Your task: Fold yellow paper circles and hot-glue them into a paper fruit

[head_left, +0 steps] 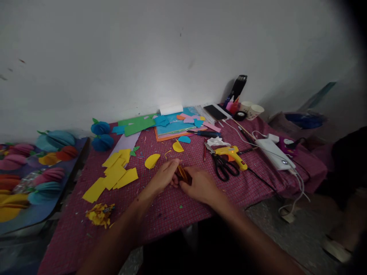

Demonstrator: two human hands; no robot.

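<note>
Yellow paper piece [182, 173] held between left hand [164, 175] and right hand [199, 184]

Your two hands meet over the red checked cloth [172, 200] near the front of the table. The yellow paper piece, seemingly in layers, lies between them, largely covered by your fingers. Your left hand curls in at its left side; your right hand pinches it from the right, the thumb toward you. Both grips are nearly closed, with only the thickness of the paper between the fingers; the exact fingertip contacts are hidden.

Just beyond your left hand lie a yellow half-disc [152, 161] and, farther back, a second yellow shape [178, 146], with a blue half-disc [184, 139] behind it. To your left, yellow rectangles [114, 176] overlap in a loose spread, and nearer you sits a crumpled yellow scrap heap [99, 215]. To the right of your right hand, black-handled scissors [225, 168] lie beside a yellow glue gun [233, 154]; a red pencil [205, 149] lies left of them. At the back left, two blue paper balls [102, 142] stand one in front of the other.
</note>
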